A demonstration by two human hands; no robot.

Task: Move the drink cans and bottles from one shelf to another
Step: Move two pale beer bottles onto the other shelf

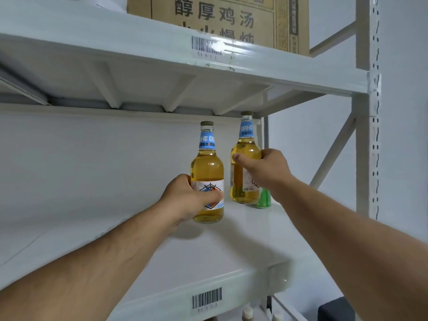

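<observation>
Holding one bottle in each hand, I see both arms stretched out over the middle shelf (250,230) of a white metal rack. My left hand (187,198) has its fingers wrapped tight around the lower body of the left bottle (207,167), thumb pressed across the front label; the bottle stands upright, its base at or just above the shelf surface, and I cannot tell which. My right hand (261,169) is closed around the shoulder of the right bottle (245,158), thumb on the near side and the fingers curled behind the glass. That bottle is also upright, farther back and toward the right end of the shelf, with its base down on or very near the surface.

Both bottles are clear glass with amber liquid, pale blue neck labels and metal caps. Just beside the right bottle, partly hidden behind my right wrist, stands a green can (264,200). On the shelf above sits a cardboard box (231,17) printed with Chinese characters. A barcode sticker (206,297) is stuck on the front edge of the middle shelf, and another barcode sticker (205,45) on the edge above.
</observation>
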